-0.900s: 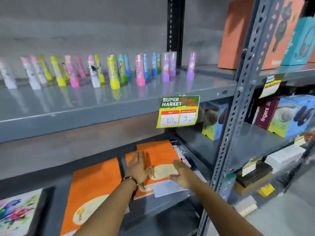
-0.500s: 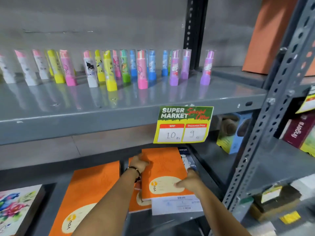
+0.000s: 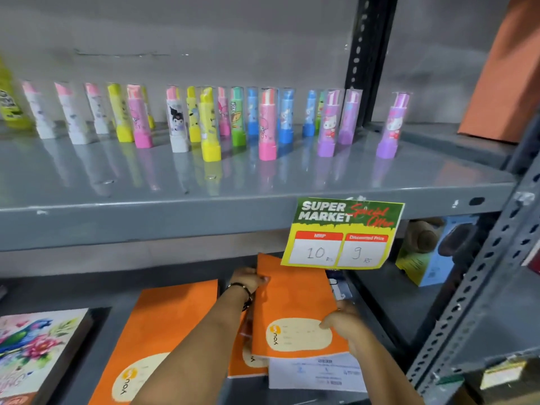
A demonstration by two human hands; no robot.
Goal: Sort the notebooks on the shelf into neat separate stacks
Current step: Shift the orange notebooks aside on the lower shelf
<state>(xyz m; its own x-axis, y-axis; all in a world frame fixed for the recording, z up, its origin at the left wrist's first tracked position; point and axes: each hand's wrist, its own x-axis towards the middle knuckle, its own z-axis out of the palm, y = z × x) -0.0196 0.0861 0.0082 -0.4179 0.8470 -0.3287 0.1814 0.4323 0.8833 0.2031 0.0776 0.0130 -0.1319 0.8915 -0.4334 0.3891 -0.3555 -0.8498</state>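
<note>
An orange notebook lies on top of a mixed pile on the lower grey shelf. My left hand grips its far left edge. My right hand grips its near right edge. Under it lie another orange notebook, a white-covered notebook and a dark-covered one, mostly hidden. A separate orange notebook lies to the left, my left forearm crossing its corner. A floral notebook lies at the far left.
The upper shelf hangs low over the pile, with several lipstick-shaped items standing on it. A price tag hangs over the orange notebook's far end. A perforated metal upright stands at the right. Boxed goods sit behind it.
The view has moved closer to the shelf. My left hand went from flat on the cover to the top orange notebook's far left edge, and my right hand now grips its near right edge.
</note>
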